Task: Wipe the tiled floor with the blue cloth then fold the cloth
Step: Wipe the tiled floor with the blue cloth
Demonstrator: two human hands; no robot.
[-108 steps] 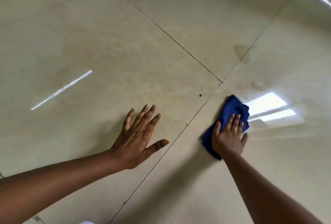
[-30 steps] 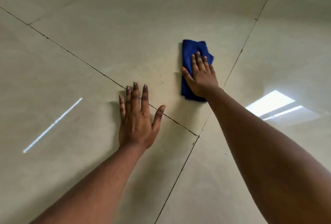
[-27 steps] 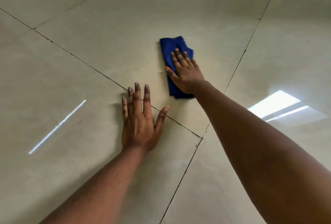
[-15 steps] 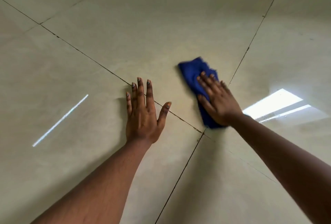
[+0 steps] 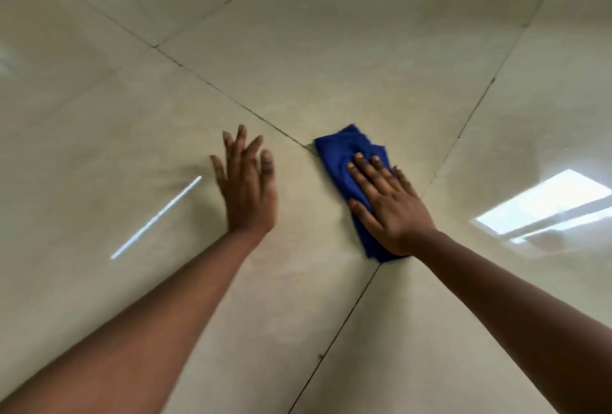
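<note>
A folded blue cloth (image 5: pixel 341 155) lies on the glossy beige tiled floor (image 5: pixel 331 49), over a grout line near where several tiles meet. My right hand (image 5: pixel 387 205) presses flat on the cloth with its fingers spread, covering the cloth's near half; the far end sticks out beyond the fingertips. My left hand (image 5: pixel 248 188) is to the left of the cloth, apart from it, fingers spread and holding nothing. It looks blurred, and I cannot tell whether it touches the floor.
Dark grout lines (image 5: pixel 347 311) cross the floor diagonally. A bright window reflection (image 5: pixel 543 205) shines on the tile at the right. A thin streak of reflected light (image 5: pixel 155 218) lies left of my left hand.
My right hand has drawn the cloth back toward me along the grout line, after a sweep out to the far left. My left hand has shifted and is now blurred.
</note>
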